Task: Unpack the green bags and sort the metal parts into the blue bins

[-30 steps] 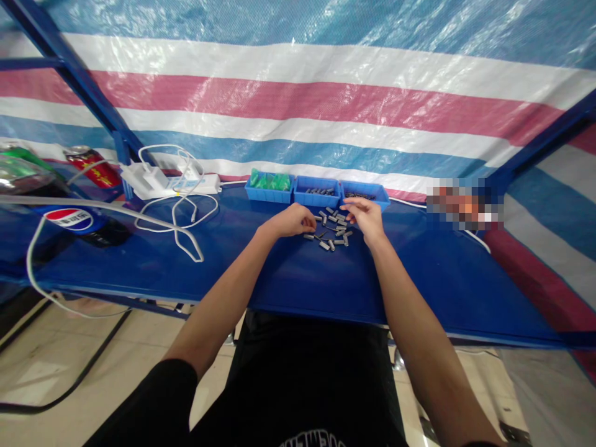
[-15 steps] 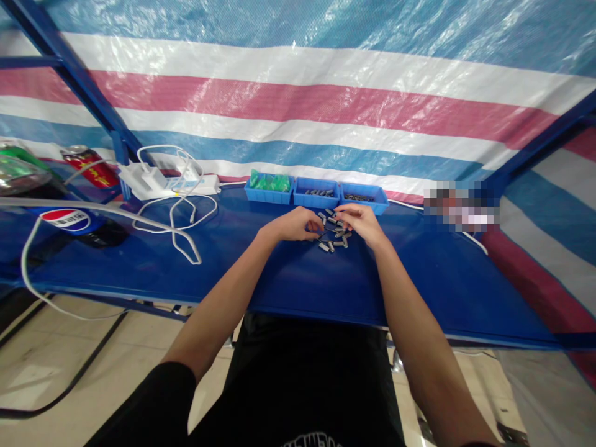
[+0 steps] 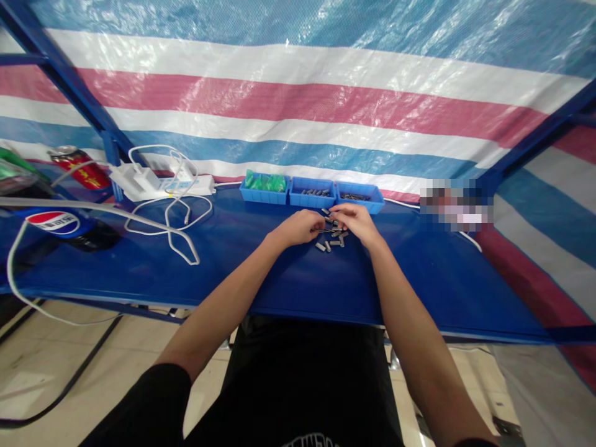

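Several small grey metal pieces (image 3: 329, 244) lie loose on the blue table (image 3: 298, 279) between my hands. My left hand (image 3: 298, 227) is closed in a pinch on a thin dark pin whose tip points right. My right hand (image 3: 354, 223) is pinched on one small grey piece right at that tip, so both hands meet over the pile. What exactly sits inside the fingers is too small to see well.
Three blue bins (image 3: 311, 191) stand behind the pile, the left one with green parts. A white power strip (image 3: 161, 184) with cables lies at back left, beside a red can (image 3: 77, 167) and a Pepsi bottle (image 3: 60, 225). A striped tarp hangs behind.
Both hands have closed in from either side of the pile and now meet above it. My right hand went from loosely open to a pinch.
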The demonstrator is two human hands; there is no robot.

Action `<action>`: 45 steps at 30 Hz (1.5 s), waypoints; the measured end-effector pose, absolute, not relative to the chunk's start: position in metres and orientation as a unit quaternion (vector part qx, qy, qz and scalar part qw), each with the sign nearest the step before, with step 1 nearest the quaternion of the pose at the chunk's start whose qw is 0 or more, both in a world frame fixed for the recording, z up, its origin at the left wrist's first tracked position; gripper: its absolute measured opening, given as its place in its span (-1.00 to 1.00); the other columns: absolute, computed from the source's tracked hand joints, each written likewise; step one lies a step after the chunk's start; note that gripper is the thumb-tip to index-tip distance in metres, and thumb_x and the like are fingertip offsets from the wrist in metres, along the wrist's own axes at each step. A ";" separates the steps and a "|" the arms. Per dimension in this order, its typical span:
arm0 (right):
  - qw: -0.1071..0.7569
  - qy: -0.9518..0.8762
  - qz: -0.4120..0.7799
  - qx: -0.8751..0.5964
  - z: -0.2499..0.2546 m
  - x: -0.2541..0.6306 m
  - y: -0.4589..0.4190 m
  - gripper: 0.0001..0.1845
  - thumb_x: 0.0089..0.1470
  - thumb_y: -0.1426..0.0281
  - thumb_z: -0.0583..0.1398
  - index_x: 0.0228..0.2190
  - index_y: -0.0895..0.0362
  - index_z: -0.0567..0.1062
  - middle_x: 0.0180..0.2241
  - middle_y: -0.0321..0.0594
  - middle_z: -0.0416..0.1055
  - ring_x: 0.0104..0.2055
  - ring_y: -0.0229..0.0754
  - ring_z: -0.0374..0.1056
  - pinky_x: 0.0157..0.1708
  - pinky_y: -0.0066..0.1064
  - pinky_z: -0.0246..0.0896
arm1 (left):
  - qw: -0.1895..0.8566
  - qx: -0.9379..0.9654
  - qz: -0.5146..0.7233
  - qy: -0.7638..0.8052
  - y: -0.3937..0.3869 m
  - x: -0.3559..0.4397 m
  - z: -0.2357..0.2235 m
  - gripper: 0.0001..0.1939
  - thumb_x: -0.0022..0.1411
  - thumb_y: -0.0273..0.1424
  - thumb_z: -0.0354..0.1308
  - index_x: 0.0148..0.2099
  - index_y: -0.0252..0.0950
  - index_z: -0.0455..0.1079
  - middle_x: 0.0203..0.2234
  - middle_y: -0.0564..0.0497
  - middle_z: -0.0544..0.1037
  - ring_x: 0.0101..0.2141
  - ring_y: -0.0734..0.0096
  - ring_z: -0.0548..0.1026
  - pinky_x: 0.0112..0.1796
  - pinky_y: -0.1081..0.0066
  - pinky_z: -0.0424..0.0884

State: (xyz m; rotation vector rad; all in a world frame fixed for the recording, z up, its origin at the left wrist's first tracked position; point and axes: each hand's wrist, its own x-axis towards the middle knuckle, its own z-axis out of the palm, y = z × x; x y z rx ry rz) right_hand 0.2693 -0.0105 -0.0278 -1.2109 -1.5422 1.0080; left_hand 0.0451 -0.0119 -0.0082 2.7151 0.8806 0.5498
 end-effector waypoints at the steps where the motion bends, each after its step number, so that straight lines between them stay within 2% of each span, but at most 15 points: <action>1: 0.451 -0.625 0.408 -0.489 -0.028 0.269 -0.010 -0.68 -0.04 0.17 0.35 -0.25 0.08 0.68 -0.38 -0.19 0.63 -0.53 -0.23 0.37 -0.58 -0.41 0.19 | 0.107 0.927 0.191 0.306 -0.012 0.046 -0.009 -0.77 0.14 -0.61 0.17 -0.19 -0.31 0.58 -0.30 -0.07 0.62 -0.32 0.34 0.55 -0.29 0.46 0.38; 4: 0.449 -0.626 0.408 -0.490 -0.029 0.269 -0.011 -0.68 -0.03 0.19 0.35 -0.24 0.07 0.68 -0.37 -0.20 0.64 -0.53 -0.24 0.37 -0.58 -0.42 0.20 | 0.094 0.922 0.209 0.313 -0.012 0.047 -0.013 -0.74 0.13 -0.62 0.16 -0.16 -0.30 0.56 -0.28 -0.08 0.60 -0.30 0.31 0.54 -0.29 0.45 0.38; 8: 0.450 -0.622 0.410 -0.493 -0.029 0.267 -0.012 -0.70 -0.04 0.20 0.35 -0.25 0.07 0.68 -0.39 -0.22 0.63 -0.53 -0.24 0.38 -0.57 -0.42 0.22 | 0.127 0.909 0.249 0.309 -0.007 0.049 -0.022 -0.64 0.09 -0.66 0.14 -0.08 -0.31 0.55 -0.31 -0.05 0.59 -0.31 0.34 0.54 -0.27 0.46 0.40; 13: 0.456 -0.615 0.414 -0.492 -0.026 0.265 -0.014 -0.71 -0.06 0.22 0.35 -0.26 0.08 0.68 -0.40 -0.21 0.63 -0.53 -0.24 0.38 -0.57 -0.42 0.22 | 0.137 0.886 0.314 0.313 -0.005 0.048 -0.023 -0.62 0.08 -0.69 0.11 -0.08 -0.32 0.55 -0.35 -0.02 0.59 -0.32 0.36 0.54 -0.24 0.44 0.42; 16: 0.460 -0.613 0.422 -0.485 -0.024 0.265 -0.015 -0.70 -0.07 0.23 0.36 -0.26 0.09 0.68 -0.40 -0.20 0.62 -0.53 -0.24 0.37 -0.57 -0.43 0.21 | 0.161 0.860 0.368 0.314 -0.005 0.047 -0.016 -0.68 0.13 -0.66 0.10 -0.11 -0.32 0.54 -0.31 -0.02 0.61 -0.29 0.38 0.56 -0.20 0.44 0.44; 19: 0.461 -0.612 0.436 -0.471 -0.020 0.265 -0.018 -0.66 -0.11 0.23 0.39 -0.24 0.09 0.68 -0.41 -0.22 0.62 -0.52 -0.25 0.38 -0.56 -0.43 0.20 | 0.208 0.835 0.402 0.314 -0.007 0.048 -0.011 -0.78 0.22 -0.59 0.13 -0.14 -0.31 0.54 -0.30 -0.02 0.64 -0.29 0.39 0.60 -0.21 0.45 0.47; 22: 0.459 -0.611 0.453 -0.459 -0.018 0.264 -0.020 -0.59 -0.15 0.21 0.44 -0.21 0.08 0.68 -0.41 -0.23 0.62 -0.51 -0.23 0.39 -0.54 -0.42 0.22 | 0.274 0.781 0.458 0.325 -0.009 0.051 -0.011 -0.87 0.26 -0.47 0.23 -0.13 -0.30 0.53 -0.34 0.00 0.67 -0.30 0.37 0.64 -0.23 0.45 0.49; 25: 0.455 -0.613 0.461 -0.452 -0.018 0.264 -0.021 -0.55 -0.18 0.21 0.47 -0.18 0.07 0.67 -0.41 -0.23 0.63 -0.49 -0.21 0.40 -0.53 -0.41 0.24 | 0.323 0.705 0.523 0.354 -0.010 0.055 -0.014 -0.84 0.21 -0.36 0.34 -0.17 -0.30 0.52 -0.43 0.02 0.66 -0.37 0.34 0.65 -0.27 0.43 0.52; 30: 0.423 -0.612 0.491 -0.453 -0.015 0.264 -0.024 -0.47 -0.17 0.21 0.49 -0.11 0.05 0.66 -0.28 -0.17 0.68 -0.45 -0.19 0.46 -0.52 -0.42 0.26 | 0.389 0.626 0.555 0.385 -0.006 0.057 -0.022 -0.76 0.15 -0.24 0.40 -0.28 -0.29 0.50 -0.52 0.02 0.64 -0.44 0.30 0.65 -0.34 0.40 0.56; 33: 0.414 -0.608 0.498 -0.460 -0.012 0.263 -0.026 -0.48 -0.18 0.20 0.50 -0.12 0.06 0.66 -0.30 -0.16 0.67 -0.46 -0.19 0.46 -0.54 -0.43 0.23 | 0.428 0.602 0.564 0.370 -0.003 0.057 -0.027 -0.71 0.07 -0.26 0.45 -0.24 -0.30 0.50 -0.46 0.00 0.67 -0.37 0.26 0.68 -0.26 0.35 0.60; 38: 0.456 -0.590 0.497 -0.444 -0.012 0.261 -0.026 -0.52 -0.21 0.18 0.51 -0.20 0.08 0.68 -0.33 -0.18 0.66 -0.46 -0.23 0.42 -0.49 -0.42 0.26 | 0.448 0.604 0.558 0.351 -0.002 0.057 -0.028 -0.67 0.00 -0.34 0.48 -0.21 -0.34 0.51 -0.34 -0.07 0.69 -0.26 0.25 0.70 -0.11 0.28 0.62; 45: 0.473 -0.584 0.489 -0.442 -0.014 0.262 -0.024 -0.60 -0.19 0.16 0.50 -0.29 0.09 0.70 -0.49 -0.26 0.57 -0.49 -0.25 0.38 -0.48 -0.40 0.22 | 0.414 0.646 0.537 0.350 -0.011 0.060 -0.023 -0.73 0.04 -0.45 0.44 -0.19 -0.37 0.51 -0.27 -0.10 0.68 -0.25 0.32 0.68 -0.09 0.31 0.65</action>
